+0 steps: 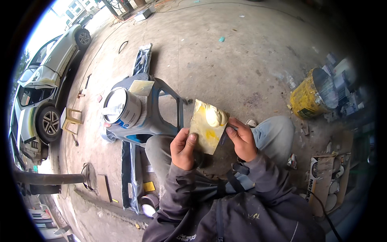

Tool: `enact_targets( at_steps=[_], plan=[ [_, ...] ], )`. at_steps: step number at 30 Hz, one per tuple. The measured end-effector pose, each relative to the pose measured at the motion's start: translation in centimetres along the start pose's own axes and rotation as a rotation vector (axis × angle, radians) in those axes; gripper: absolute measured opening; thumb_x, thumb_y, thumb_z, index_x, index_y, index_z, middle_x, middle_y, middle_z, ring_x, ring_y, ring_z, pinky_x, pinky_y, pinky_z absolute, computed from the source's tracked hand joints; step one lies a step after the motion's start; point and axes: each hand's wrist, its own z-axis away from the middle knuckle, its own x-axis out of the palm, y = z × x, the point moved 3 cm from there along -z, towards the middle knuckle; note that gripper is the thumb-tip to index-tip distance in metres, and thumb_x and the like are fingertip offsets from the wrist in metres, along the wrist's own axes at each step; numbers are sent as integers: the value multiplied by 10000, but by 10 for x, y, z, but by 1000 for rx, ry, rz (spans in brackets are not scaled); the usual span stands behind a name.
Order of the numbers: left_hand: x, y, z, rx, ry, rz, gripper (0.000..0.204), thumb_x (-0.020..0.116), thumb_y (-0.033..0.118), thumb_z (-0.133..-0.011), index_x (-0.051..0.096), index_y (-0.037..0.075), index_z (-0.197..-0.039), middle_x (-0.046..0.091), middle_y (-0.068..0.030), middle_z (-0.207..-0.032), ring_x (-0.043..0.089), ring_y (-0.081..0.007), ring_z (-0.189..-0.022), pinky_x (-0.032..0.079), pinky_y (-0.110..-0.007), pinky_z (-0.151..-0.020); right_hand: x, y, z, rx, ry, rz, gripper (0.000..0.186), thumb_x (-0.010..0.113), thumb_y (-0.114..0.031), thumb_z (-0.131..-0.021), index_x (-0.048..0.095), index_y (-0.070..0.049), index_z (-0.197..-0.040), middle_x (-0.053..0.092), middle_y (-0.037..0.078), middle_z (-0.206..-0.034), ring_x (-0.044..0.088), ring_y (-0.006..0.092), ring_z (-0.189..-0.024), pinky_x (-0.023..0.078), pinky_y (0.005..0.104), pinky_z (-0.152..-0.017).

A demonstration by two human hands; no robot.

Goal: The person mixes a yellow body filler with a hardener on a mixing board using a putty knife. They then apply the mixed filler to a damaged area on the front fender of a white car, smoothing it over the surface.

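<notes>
My left hand [184, 150] is closed on the lower left edge of a flat, pale yellowish mixing board [200, 124], its thumb on top. A thick mound of cream-coloured paste [216, 117] lies on the board's upper right part, with bright yellow smears beside and below it. My right hand [242, 140] is at the board's right edge, fingers pinched together. A thin dark piece shows just under its thumb; what the hand grips is mostly hidden. The board is held tilted above my lap, between my knees.
Left of my knees, a grey plastic stool [155, 121] bears an open-topped tin [123, 108] and a small flat plate [141, 87]. A stained yellow bucket [308, 99] stands right, a cardboard box [326, 177] lower right. A car [50, 68] is parked far left.
</notes>
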Motion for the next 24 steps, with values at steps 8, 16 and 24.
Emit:
enact_targets(
  at_steps=[8, 16, 24],
  plan=[
    [24, 22, 9, 367, 212, -772, 160, 510, -3, -910, 598, -7, -1043, 620, -144, -758, 618, -204, -705, 479, -265, -647, 30, -30, 0, -241, 240, 234, 273, 473, -33, -955, 587, 2, -1201, 618, 161, -1168, 616, 299, -1047, 481, 353, -895],
    [14, 28, 0, 418, 244, -748, 213, 487, -51, -886, 606, -32, -1062, 647, -154, -785, 654, -152, -758, 491, -253, -706, 26, -20, 14, -109, 213, 122, 269, 479, -36, -959, 588, 7, -1201, 624, 149, -1140, 609, 280, -1051, 468, 334, -895],
    [27, 32, 2, 475, 143, -861, 234, 538, -50, -854, 627, -10, -1067, 661, -212, -818, 687, -340, -776, 519, -302, -684, 34, -32, -4, -211, 222, 152, 262, 471, -25, -956, 592, 16, -1186, 625, 154, -1137, 615, 286, -1042, 478, 337, -887]
  ],
)
